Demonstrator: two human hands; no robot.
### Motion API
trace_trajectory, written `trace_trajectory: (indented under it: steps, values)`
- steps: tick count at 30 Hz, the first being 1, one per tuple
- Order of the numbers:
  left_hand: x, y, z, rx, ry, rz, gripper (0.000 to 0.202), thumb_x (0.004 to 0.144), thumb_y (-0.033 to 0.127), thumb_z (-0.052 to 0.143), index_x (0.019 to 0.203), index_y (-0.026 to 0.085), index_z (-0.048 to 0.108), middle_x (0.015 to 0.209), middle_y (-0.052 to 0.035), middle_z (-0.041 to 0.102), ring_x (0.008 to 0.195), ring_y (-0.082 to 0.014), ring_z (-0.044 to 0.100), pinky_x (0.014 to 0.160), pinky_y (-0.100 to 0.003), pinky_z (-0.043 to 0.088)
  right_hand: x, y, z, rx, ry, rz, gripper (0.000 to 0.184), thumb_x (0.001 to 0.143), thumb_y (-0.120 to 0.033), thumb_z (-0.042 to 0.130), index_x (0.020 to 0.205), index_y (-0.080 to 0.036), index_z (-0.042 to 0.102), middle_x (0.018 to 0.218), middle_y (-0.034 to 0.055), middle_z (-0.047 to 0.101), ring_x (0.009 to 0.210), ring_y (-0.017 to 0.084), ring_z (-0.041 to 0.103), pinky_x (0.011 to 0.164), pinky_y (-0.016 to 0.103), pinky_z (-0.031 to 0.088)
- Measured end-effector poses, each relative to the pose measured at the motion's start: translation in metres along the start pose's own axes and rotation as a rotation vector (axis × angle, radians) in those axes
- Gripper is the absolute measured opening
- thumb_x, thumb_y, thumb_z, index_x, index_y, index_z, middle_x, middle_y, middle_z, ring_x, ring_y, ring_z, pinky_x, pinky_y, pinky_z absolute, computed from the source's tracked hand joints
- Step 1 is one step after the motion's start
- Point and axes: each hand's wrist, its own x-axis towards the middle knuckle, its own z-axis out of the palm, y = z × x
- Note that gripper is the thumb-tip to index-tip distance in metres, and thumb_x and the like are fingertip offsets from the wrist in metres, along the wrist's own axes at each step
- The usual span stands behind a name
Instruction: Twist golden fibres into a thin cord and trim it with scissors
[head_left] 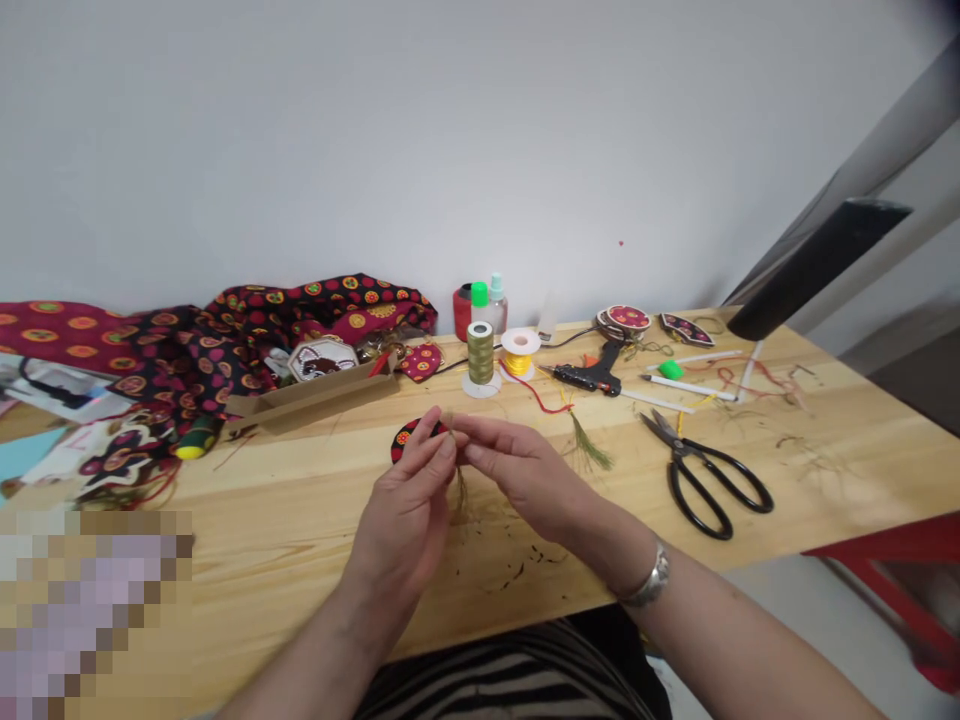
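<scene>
My left hand (409,510) is closed on a small dark fabric-covered piece (405,437) with red and orange dots; part of it shows past the fingers. At the meeting fingertips, my right hand (521,465) pinches olive thread, and loose olive strands (462,492) hang just below. The fingers hide much of what lies between them. Beyond the hands stand a spool of olive thread (481,358) and a spool of yellow cord (519,357). A green tassel (590,446) on a red and yellow cord lies to the right, near black-handled scissors (701,475).
A black glue gun (592,374), white pens (694,387) and finished fabric pieces (628,318) lie at the back right. On the left are a cardboard tray (315,400) and heaped patterned fabric (225,335). A black cylinder (817,268) leans in above the right end.
</scene>
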Motion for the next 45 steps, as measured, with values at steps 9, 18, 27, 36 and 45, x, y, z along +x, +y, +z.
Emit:
trace_trajectory:
  steps: [9,18,27,36,45]
  values:
    - [-0.002,-0.005,-0.001,-0.074,-0.023,-0.091,0.005,0.068,0.019,0.073,0.073,0.017,0.072,0.083,-0.0011,0.062,0.074,-0.0101,0.054,0.064,-0.020,0.043,-0.013,0.008,0.009,-0.198,0.145,0.035,0.019,0.081,-0.020,0.054,0.067,-0.017,0.066,0.060,-0.0032,0.055,0.059,0.010,0.048,0.060,0.022,0.041]
    - [-0.001,-0.005,-0.004,-0.098,0.056,-0.070,0.019,0.065,0.019,0.076,0.084,0.020,0.073,0.103,-0.0003,0.062,0.080,-0.0092,0.053,0.057,-0.019,0.039,-0.026,0.013,-0.007,-0.287,0.348,0.119,0.022,0.077,-0.033,0.060,0.069,-0.016,0.070,0.051,-0.0038,0.047,0.051,0.009,0.040,0.050,0.023,0.032]
    - [0.003,-0.002,-0.013,-0.143,0.093,-0.017,0.014,0.070,0.019,0.073,0.084,0.018,0.072,0.105,-0.0026,0.063,0.078,-0.0100,0.054,0.053,-0.018,0.041,-0.030,0.013,-0.021,-0.289,0.437,0.097,0.021,0.074,-0.032,0.063,0.062,-0.016,0.064,0.050,-0.0039,0.047,0.050,0.009,0.040,0.050,0.024,0.034]
    - [0.006,0.013,-0.038,0.088,0.069,-0.058,0.021,0.073,0.020,0.069,0.093,0.013,0.072,0.111,-0.0098,0.066,0.103,-0.0194,0.057,0.079,-0.024,0.047,-0.030,0.007,-0.026,-0.452,0.368,0.056,0.018,0.077,-0.027,0.058,0.063,-0.017,0.064,0.051,-0.0042,0.046,0.048,0.009,0.037,0.047,0.023,0.032]
    - [-0.016,0.033,-0.023,1.110,-0.274,0.752,0.030,0.088,0.018,0.049,0.115,0.024,0.061,0.127,-0.0019,0.059,0.117,-0.0187,0.051,0.101,-0.034,0.037,-0.033,-0.013,-0.016,-0.725,0.126,-0.015,0.018,0.082,-0.017,0.056,0.068,-0.017,0.067,0.060,-0.0023,0.061,0.057,0.009,0.052,0.056,0.020,0.039]
